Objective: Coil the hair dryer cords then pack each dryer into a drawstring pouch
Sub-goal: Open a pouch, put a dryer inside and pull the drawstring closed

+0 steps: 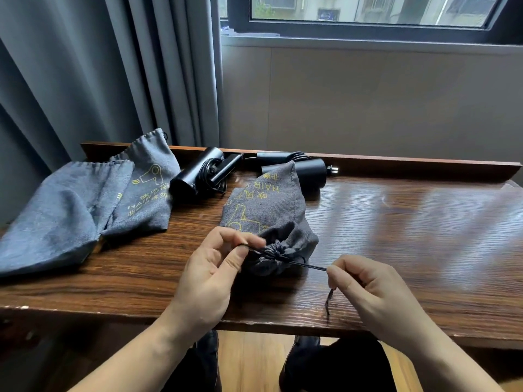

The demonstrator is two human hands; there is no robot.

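Pinching drawstring (307,265), both hands (208,274) (370,290), pouch (268,219) cinched

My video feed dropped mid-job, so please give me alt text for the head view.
Both hands pull a dark drawstring tight on a filled grey pouch on the wooden table: the left hand pinches it at the gathered mouth, the right hand pinches its end. Behind lie two black hair dryers with coiled cords and two empty pouches.
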